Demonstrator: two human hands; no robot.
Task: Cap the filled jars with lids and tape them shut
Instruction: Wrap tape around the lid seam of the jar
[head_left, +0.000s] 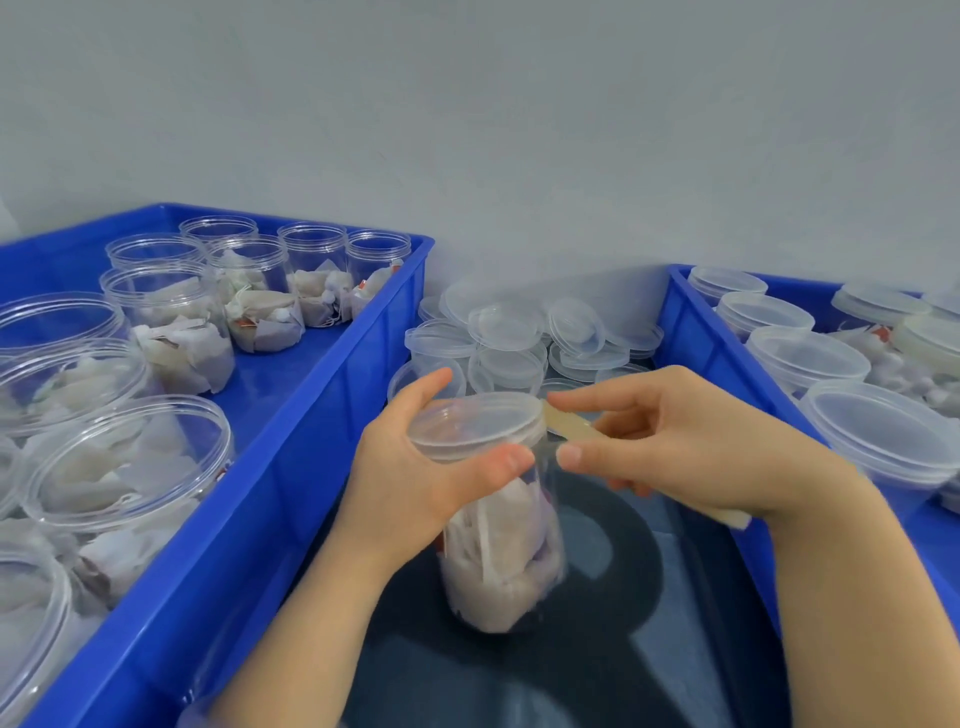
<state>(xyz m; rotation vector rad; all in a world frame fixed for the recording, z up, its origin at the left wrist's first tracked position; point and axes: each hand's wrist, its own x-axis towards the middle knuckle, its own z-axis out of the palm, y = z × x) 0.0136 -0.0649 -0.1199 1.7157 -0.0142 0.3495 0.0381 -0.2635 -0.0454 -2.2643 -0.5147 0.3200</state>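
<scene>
A clear plastic jar (501, 540), round and straight-walled, stands in the middle of the view on a dark, smooth surface (597, 654), packed with white, crumpled paper-like sachets that show through its wall. A translucent, shallow round lid (475, 423) sits on its mouth, tilted a little towards the camera. The left hand (410, 467) grips the jar at its neck: the thumb lies across the near side just below the lid and the fingers curl round the far side. Just right of the jar, the right hand (691, 441) pinches a strip of tape (566, 423), yellowish and glossy, between index finger and thumb; one end of the strip touches the lid's right rim and the rest runs back into the hand. A pale bit of the same colour shows under the heel of that hand, too little to tell what it is. Behind the jar lies a loose heap of spare lids (519, 338), thin, cloudy discs with raised rims, overlapping at all angles. To the jar's left is a blue plastic crate (311, 415) with hard, ribbed walls, holding open jars (171, 322) with threaded necks, filled with the same white sachets. To the jar's right is a second blue crate (691, 322), holding capped jars (883, 431) set close together. Beyond everything rises a plain grey wall (519, 130).
</scene>
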